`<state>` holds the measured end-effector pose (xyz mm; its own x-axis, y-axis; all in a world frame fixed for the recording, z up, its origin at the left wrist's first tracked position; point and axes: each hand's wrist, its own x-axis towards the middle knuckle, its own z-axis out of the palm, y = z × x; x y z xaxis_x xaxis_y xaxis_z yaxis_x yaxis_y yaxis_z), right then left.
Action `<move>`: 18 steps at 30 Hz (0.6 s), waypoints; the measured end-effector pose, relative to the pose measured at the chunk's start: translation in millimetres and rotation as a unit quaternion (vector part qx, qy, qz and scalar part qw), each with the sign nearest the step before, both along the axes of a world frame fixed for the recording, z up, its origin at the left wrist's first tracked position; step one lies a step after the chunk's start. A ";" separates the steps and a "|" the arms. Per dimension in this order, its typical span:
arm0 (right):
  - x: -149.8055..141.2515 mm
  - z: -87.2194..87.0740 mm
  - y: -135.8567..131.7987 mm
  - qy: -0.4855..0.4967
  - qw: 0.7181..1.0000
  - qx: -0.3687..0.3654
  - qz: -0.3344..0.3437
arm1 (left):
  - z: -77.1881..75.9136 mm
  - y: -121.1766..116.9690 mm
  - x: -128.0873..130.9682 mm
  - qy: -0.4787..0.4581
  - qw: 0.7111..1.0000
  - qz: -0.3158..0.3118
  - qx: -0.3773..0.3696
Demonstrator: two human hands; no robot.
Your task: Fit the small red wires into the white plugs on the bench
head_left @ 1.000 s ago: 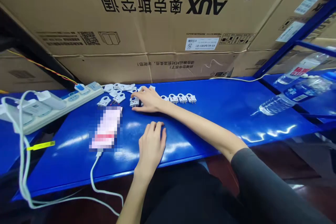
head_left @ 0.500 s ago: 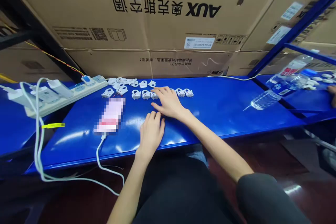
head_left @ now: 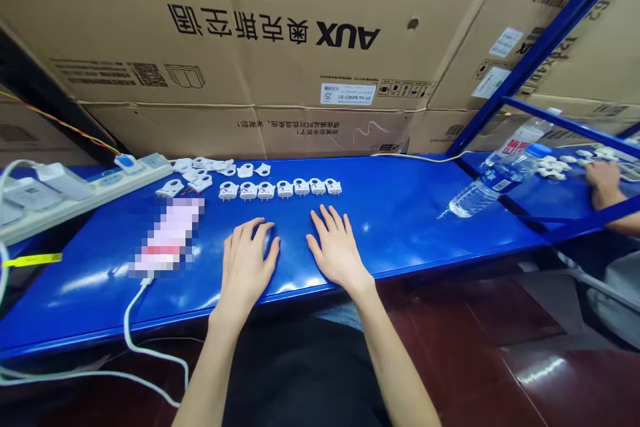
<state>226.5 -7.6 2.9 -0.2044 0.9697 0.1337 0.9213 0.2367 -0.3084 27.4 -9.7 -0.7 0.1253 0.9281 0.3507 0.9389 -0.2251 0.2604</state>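
My left hand (head_left: 247, 260) lies on the blue tabletop (head_left: 400, 220), fingers apart and holding nothing. To its right my right hand (head_left: 336, 247) rests flat with its fingers spread, also without anything in it. Beyond both hands stands a row of several small white plug-like pieces, each with a ring-shaped top and metal prongs; one such white plug piece (head_left: 285, 189) is near the row's middle. Neither hand touches the row. Behind and left of it lies a loose cluster of similar white pieces (head_left: 200, 182).
A phone with a blurred screen (head_left: 170, 233) lies left, joined to a white cable (head_left: 127, 320). A power strip (head_left: 95, 197) with chargers is at the far left. Water bottles (head_left: 470, 200) lie right by a blue frame post. Another person's hand (head_left: 603, 180) is beyond, near white parts. Cardboard boxes (head_left: 280, 80) back the table.
My right hand has drawn back from the row toward the table's front, uncovering the middle pieces. My left hand has shifted left, away from the right. The camera view has turned right.
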 end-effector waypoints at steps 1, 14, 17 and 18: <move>-0.4 0.1 0.3 -0.006 1.000 -0.004 0.001 | -1.3 -0.3 0.4 0.005 1.000 0.005 0.001; -9.2 7.5 4.8 0.016 0.999 -0.018 0.023 | -9.7 -3.7 0.1 0.068 0.997 0.028 -0.014; -12.9 6.0 4.3 -0.003 0.999 -0.018 0.034 | -10.8 -2.9 -1.8 0.078 0.997 0.016 -0.007; -13.6 5.4 4.1 -0.009 0.999 -0.017 0.033 | -11.5 -2.3 -2.7 0.080 0.997 0.014 -0.005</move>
<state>212.8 -3.4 8.3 -0.2703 0.9579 0.0971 0.9096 0.2871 -0.3004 24.7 -12.0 -12.2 0.1527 0.9355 0.3186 0.9746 -0.1959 0.1082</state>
